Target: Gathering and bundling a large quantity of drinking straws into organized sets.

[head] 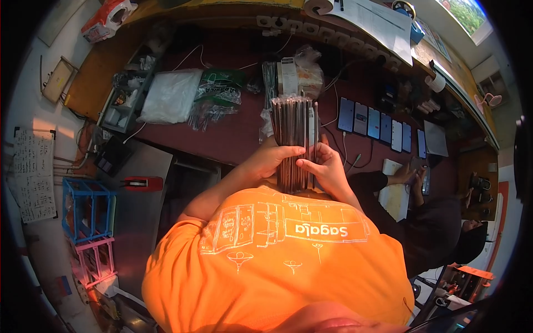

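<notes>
My left hand (270,157) grips a thick bundle of long thin dark sticks in clear wrapping (291,133), held upright close to my chest. From the right, my right hand (326,163) closes its thumb and fingers on the bundle's right edge, where one stick stands slightly apart. Their lower ends reach down near my orange shirt (266,266). Behind the bundle on the dark red table (220,137) lie another row of wrapped sticks (270,79) and a clear plastic bag with pale contents (308,75).
Left on the table are a stack of clear plastic bags (170,95), a green printed bag (220,87) and a grey compartment tray (112,114). Several phones (373,123) lie to the right. A co-worker in black sits there, hands (410,175) at a phone.
</notes>
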`<state>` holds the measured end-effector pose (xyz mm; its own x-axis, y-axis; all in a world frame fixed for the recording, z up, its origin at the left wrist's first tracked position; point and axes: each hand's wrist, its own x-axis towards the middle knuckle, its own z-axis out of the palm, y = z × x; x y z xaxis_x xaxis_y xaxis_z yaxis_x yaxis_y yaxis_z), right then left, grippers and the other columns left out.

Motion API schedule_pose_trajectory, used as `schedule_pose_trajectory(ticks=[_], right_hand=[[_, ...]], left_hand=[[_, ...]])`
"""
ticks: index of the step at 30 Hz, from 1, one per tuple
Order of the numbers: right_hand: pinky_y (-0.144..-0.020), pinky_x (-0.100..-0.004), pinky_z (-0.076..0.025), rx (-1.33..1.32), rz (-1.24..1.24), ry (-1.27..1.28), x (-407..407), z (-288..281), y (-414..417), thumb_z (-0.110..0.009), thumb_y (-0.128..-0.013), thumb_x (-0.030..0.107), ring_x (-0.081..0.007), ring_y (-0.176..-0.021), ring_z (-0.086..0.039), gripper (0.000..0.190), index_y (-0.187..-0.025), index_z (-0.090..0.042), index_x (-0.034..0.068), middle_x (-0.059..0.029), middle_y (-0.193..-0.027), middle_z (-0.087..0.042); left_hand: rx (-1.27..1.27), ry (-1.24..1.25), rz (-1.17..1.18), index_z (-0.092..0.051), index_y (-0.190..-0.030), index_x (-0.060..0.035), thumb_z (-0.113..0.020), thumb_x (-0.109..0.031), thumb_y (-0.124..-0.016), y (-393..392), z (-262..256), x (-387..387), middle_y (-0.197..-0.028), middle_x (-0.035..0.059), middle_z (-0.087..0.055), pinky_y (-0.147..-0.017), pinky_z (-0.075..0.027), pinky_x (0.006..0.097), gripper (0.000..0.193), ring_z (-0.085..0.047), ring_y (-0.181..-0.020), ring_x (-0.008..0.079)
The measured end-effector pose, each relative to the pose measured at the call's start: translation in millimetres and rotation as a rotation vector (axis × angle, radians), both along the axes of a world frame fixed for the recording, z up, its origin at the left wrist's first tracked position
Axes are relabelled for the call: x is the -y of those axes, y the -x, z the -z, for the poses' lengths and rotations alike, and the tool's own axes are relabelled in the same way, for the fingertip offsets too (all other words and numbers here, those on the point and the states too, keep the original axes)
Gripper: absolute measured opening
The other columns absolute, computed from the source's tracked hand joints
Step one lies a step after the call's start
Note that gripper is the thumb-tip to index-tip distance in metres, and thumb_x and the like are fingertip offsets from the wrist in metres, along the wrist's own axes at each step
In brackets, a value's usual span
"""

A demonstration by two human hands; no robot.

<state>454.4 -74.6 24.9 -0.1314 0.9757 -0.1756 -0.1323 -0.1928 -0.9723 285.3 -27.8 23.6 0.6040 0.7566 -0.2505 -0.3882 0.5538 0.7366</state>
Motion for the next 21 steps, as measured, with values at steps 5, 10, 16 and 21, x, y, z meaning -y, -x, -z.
schedule_pose_trajectory(ticks=[5,10,16,21], right_hand=[[-0.054,-0.0184,-0.044,-0.093,-0.019,0.076,6.4,2.6,1.6,-0.073,-0.078,0.006,-0.0043,-0.062,-0.053,0.022,-0.091,-0.055,0.004,0.0003,-0.075,-0.059],[-0.043,-0.0185,-0.033,-0.316,0.019,0.165,11.4,16.3,0.2,-0.069,-0.082,0.010,-0.0028,-0.051,-0.043,0.018,-0.092,-0.054,0.007,0.0034,-0.070,-0.052],[-0.042,-0.0179,-0.029,-0.337,0.009,0.179,15.2,11.3,4.0,-0.064,-0.087,0.014,-0.0025,-0.048,-0.037,0.016,-0.095,-0.052,0.008,0.0042,-0.068,-0.048],[-0.042,-0.0177,-0.028,-0.240,0.019,0.162,17.5,1.0,6.0,-0.067,-0.085,0.013,-0.0019,-0.049,-0.039,0.017,-0.093,-0.053,0.008,0.0049,-0.067,-0.049]], left_hand=[[-0.003,0.019,0.013,-0.056,-0.105,-0.0009,-0.063,-0.003,-0.080,0.6,-2.2,4.7,-0.094,0.0077,-0.061,-0.071,-0.054,0.0300,0.026,-0.062,-0.085,0.0163],[0.032,0.060,-0.024,-0.058,-0.100,-0.0009,-0.063,-0.003,-0.080,0.6,-2.7,11.6,-0.090,0.0076,-0.062,-0.071,-0.053,0.0301,0.021,-0.062,-0.083,0.0165],[0.131,0.139,0.057,-0.058,-0.102,-0.0007,-0.064,-0.004,-0.081,5.7,2.1,13.9,-0.092,0.0083,-0.063,-0.072,-0.054,0.0305,0.023,-0.064,-0.081,0.0173],[0.034,0.038,0.029,-0.058,-0.107,0.0012,-0.063,-0.008,-0.084,4.0,0.8,15.4,-0.097,0.0103,-0.065,-0.073,-0.055,0.0321,0.025,-0.065,-0.084,0.0186]])
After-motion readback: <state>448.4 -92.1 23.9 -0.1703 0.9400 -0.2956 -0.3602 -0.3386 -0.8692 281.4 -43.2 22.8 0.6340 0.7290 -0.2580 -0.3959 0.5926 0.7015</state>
